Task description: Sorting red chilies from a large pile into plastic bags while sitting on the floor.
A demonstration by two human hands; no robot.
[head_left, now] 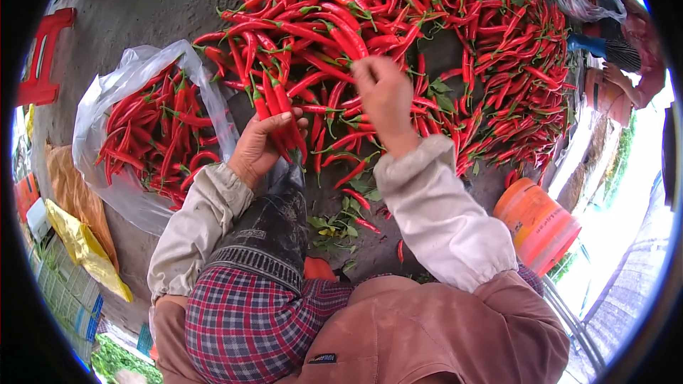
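My left hand (257,151) is closed around a small bunch of red chili peppers (283,110), their green stems pointing up and away from me. Over the big heap of red chili peppers (491,50) is my right hand (384,92), somewhat blurred, with its fingers curled together. A long red chili pepper (351,41) meets its fingertips and appears pinched there; the exact grip is partly hidden. Left of my left hand stands a clear plastic bag (89,128), its mouth wide and turned back, with many chili peppers (160,124) inside.
An orange bucket (535,224) lies tilted at the right. Loose leaves (334,235) and a few peppers lie on the dark ground near my boot (267,224). Yellow sheeting (85,249) and a red plastic piece (46,57) are at the left. Another person's arm (626,82) shows far right.
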